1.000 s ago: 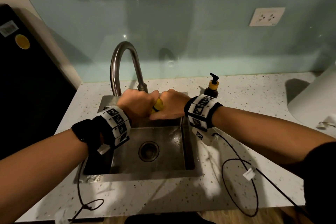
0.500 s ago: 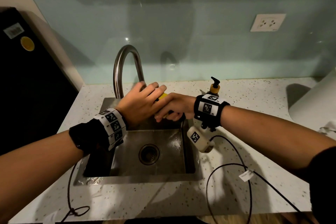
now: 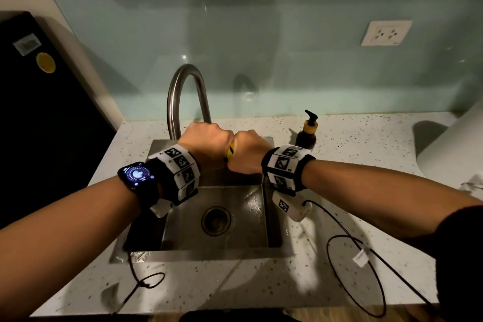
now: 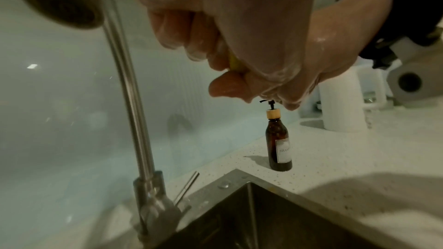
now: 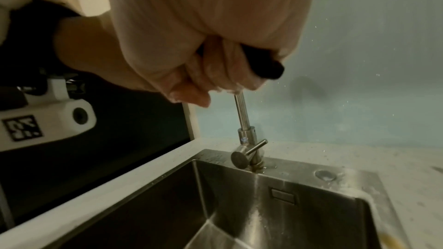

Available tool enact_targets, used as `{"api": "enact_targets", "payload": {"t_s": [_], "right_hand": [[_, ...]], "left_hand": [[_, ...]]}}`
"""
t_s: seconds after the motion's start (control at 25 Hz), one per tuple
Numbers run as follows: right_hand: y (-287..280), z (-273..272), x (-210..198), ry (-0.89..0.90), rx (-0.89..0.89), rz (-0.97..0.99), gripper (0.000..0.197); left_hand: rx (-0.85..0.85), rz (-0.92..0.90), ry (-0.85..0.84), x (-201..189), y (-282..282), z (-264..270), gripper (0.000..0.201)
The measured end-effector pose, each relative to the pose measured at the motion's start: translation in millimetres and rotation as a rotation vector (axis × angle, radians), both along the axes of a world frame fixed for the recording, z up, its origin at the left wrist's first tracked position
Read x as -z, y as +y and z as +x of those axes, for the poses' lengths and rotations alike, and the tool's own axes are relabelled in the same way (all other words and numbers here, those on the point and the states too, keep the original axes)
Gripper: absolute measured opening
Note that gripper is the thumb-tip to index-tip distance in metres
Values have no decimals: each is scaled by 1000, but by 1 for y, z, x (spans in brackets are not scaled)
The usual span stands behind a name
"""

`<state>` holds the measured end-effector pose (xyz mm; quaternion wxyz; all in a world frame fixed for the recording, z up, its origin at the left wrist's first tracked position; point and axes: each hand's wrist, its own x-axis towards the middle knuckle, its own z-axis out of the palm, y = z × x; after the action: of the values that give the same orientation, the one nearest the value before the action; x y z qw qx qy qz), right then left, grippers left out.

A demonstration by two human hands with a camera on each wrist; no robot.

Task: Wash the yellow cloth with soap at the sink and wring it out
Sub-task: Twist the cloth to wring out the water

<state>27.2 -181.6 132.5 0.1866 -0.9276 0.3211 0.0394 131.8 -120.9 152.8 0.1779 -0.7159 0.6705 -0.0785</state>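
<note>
**Tight up top, roomy down in the basin**

The faucet (image 3: 183, 97) arches right behind both fists, spout head (image 4: 62, 5) just beside the left hand (image 3: 206, 141). The soap bottle (image 3: 307, 133) stands near the right hand (image 3: 248, 151). Below them the sink (image 3: 209, 252) basin lies open down to the drain (image 3: 216, 220).

yellow cloth (image 3: 230, 151) | bunched, mostly hidden | above sink (image 3: 271, 217)
</note>
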Motion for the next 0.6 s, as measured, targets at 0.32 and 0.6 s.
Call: {"api": "enact_targets", "payload": {"t_s": [0.32,0.6], "right_hand": [[-4,-4,-5,5,-50,-179,6],[-2,-10,-7,50,-191,-316,7]], "left_hand": [[-308,-81,523,9,5,2,15],[-397,-46,762,20,9,3,13]]}}
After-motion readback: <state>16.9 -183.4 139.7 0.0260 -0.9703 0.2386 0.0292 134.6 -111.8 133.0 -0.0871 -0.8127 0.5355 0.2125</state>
